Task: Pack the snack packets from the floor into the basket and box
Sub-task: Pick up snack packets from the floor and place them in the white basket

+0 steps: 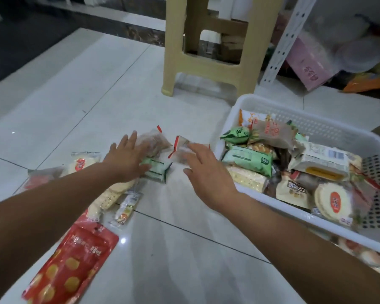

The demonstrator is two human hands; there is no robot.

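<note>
- Currently, basket (272,102) on my right is part-filled; packets piled at its near wall may spill.
- Red pouch (75,260) lies on floor, nearest me.
- Left hand (127,159), right hand (206,172): both spread open, gripping nothing.
- Green packet (157,170) at my left hand; glossy wrap may slip.

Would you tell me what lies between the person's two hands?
In the head view, a green packet beside the left hand, and a clear red-edged packet by the right hand.

A white perforated basket (329,130) sits at the right of the frame, heaped with mixed snack packets (248,160). At frame centre lie a green packet (158,171) and clear red-tabbed packets (158,143). A red pouch (72,266) lies flat at lower left.
</note>
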